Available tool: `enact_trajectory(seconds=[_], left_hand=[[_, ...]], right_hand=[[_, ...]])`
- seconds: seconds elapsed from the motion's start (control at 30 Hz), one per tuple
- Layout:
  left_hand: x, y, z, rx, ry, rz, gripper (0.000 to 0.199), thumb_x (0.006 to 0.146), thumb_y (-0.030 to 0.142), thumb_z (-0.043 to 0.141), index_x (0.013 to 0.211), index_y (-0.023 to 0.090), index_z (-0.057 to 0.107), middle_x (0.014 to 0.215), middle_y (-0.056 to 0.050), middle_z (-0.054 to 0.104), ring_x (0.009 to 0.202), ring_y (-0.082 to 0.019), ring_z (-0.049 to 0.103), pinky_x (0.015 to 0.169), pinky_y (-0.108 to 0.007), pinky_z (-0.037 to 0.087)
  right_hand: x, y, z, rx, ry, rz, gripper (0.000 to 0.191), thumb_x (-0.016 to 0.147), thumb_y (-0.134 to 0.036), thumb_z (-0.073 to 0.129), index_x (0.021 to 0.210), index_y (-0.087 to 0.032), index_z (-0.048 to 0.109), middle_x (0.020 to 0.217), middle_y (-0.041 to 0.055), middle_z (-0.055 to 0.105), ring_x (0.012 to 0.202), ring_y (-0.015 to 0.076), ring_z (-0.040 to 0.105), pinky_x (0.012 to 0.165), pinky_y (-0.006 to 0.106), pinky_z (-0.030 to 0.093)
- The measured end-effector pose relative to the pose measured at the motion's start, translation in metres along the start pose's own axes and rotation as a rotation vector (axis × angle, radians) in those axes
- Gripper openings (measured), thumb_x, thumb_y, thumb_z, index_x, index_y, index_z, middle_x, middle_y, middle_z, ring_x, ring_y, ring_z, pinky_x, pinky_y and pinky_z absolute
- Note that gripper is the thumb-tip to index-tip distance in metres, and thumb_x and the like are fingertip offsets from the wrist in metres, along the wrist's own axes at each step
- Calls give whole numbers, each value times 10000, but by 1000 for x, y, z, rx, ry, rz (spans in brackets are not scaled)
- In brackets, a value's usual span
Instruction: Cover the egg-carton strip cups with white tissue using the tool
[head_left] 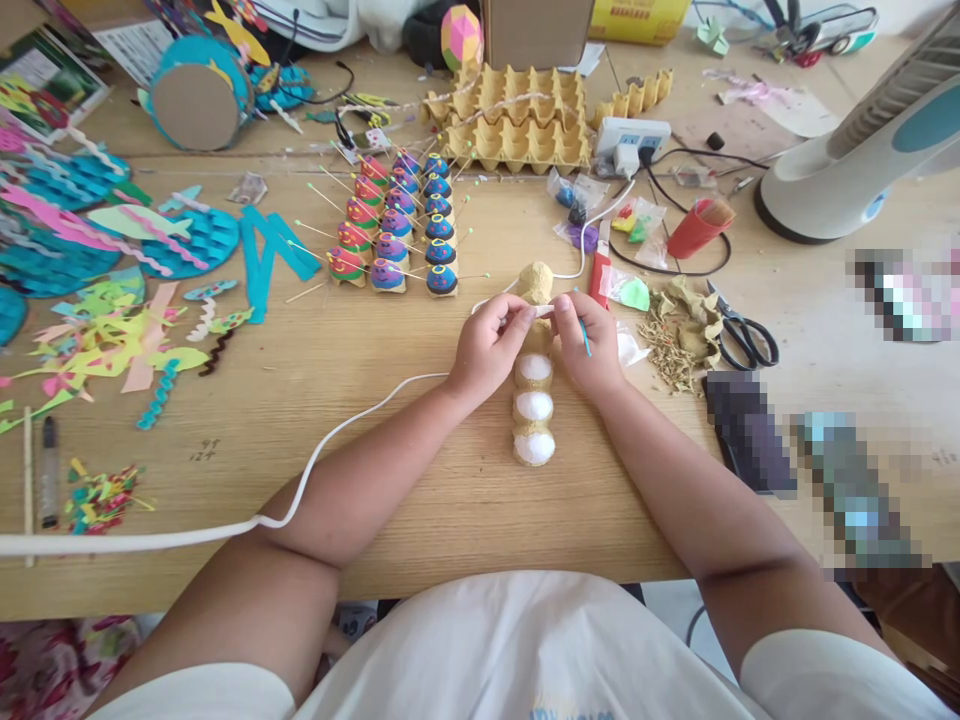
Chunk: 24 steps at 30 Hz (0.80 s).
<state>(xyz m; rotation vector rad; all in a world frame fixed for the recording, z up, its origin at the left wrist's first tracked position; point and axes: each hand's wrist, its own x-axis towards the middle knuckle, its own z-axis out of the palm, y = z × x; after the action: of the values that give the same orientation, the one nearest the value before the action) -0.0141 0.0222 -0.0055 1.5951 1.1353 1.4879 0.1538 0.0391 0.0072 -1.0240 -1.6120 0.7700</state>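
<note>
My left hand (pixel 489 350) and my right hand (pixel 589 338) meet above a short row of egg-carton cups. Between their fingertips they pinch a small white piece (pixel 543 311). A thin blue stick (pixel 584 338) also sits in my right hand. Below the hands, three cups carry white domed tops, the middle one (pixel 534 407) among them. A bare tan cup (pixel 535 281) shows just beyond the fingertips, and another cup is partly hidden between the hands.
Painted cups with pins (pixel 393 222) stand in rows behind my left hand. Scissors (pixel 742 330), carton scraps (pixel 679 325) and a red cup (pixel 694 232) lie to the right. A white cable (pixel 337 425) crosses my left arm. Egg cartons (pixel 517 115) are at the back.
</note>
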Motion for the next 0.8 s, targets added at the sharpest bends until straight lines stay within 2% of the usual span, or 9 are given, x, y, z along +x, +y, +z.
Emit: enact_trajectory(seconds=[0.13, 0.3, 0.47, 0.67, 0.8], left_hand=[[1, 0, -1, 8, 78, 24, 615, 1044, 833, 640, 892, 240, 705, 782, 2, 726, 712, -150, 623, 682, -295, 490], [2, -5, -3, 56, 87, 33, 639, 1049, 847, 615, 886, 236, 710, 794, 1, 745, 737, -148, 652, 710, -285, 517], [1, -7, -1, 59, 105, 40, 643, 1049, 857, 599, 962, 237, 745, 879, -18, 805, 796, -158, 703, 752, -288, 548], [1, -1, 0, 12, 40, 56, 629, 1057, 834, 615, 960, 229, 756, 862, -12, 803, 767, -149, 687, 733, -285, 536], [2, 1, 0, 3, 45, 58, 643, 1049, 845, 618, 936, 225, 748, 821, -3, 773, 733, -144, 653, 705, -286, 514]], right_hand=[[-1, 1, -2, -1, -1, 2, 705, 1050, -885, 522, 806, -239, 665, 717, -10, 567, 708, 168, 535, 710, 353, 445], [-3, -3, -3, 2, -81, -16, 663, 1027, -874, 582, 816, -247, 619, 727, -19, 552, 672, 156, 461, 677, 345, 429], [-4, -4, -2, 1, -130, -31, 640, 1046, -854, 566, 849, -249, 634, 737, -12, 564, 670, 162, 466, 676, 353, 433], [-3, -7, -1, -50, -132, -77, 680, 1057, -876, 519, 850, -240, 644, 754, 6, 598, 713, 172, 525, 714, 364, 448], [-3, -6, -2, -61, -100, -76, 642, 1058, -860, 544, 909, -245, 653, 767, 1, 600, 712, 172, 522, 704, 362, 445]])
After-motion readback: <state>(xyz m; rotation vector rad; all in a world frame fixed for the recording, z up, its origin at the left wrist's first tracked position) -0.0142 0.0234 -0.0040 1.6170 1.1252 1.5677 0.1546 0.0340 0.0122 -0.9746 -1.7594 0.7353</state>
